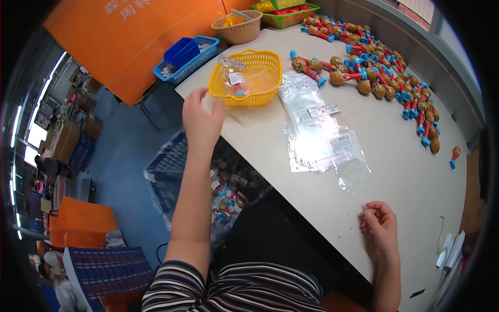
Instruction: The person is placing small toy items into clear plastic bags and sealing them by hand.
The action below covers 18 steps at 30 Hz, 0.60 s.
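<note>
My left hand (201,120) is at the near left side of a yellow basket (277,78), thumb and fingers apart, slightly blurred. I see nothing held in it. Inside the basket lies a clear bag with a small red and blue toy (238,87) and a white label. My right hand (382,224) hovers over or rests on the table at the right, its fingers curled in toward the thumb with nothing visible in them. Beyond it, flat clear plastic bags (309,136) with printed labels lie in an overlapping stack.
Many red and blue toys with round brown heads (382,75) cover the table's far right. A blue basket (182,73), a tan basket (240,32) and a green basket (285,20) line the far edge. Below the table stands a lined blue crate (165,165) of bagged toys.
</note>
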{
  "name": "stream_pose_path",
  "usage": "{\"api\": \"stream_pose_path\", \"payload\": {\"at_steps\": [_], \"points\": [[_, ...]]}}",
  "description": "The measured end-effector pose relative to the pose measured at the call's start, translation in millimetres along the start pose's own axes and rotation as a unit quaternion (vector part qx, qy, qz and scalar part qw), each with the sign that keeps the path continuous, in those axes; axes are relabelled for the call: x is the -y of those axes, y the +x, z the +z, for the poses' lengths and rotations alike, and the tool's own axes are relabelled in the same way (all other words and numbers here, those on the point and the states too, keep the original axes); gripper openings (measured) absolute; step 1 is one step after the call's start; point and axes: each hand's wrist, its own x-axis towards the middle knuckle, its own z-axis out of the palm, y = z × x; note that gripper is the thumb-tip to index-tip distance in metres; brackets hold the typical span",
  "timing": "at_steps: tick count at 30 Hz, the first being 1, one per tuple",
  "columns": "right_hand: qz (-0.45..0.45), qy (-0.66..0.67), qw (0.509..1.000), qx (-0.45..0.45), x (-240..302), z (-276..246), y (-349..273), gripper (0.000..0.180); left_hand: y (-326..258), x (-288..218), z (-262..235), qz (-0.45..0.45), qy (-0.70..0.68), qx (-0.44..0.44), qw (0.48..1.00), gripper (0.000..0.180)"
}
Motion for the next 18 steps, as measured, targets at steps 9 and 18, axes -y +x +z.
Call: {"api": "stream_pose_path", "payload": {"at_steps": [9,18], "points": [[0.032,0.052,0.998,0.029,-5.4,-11.2,6.8,0.016,91.9,-30.6,90.7,-0.176,0.386,0.329,0.844,0.051],[0.031,0.037,0.997,0.059,-8.2,-19.3,11.3,0.014,94.7,-8.5,94.8,-0.220,0.270,0.377,0.858,0.065]]}}
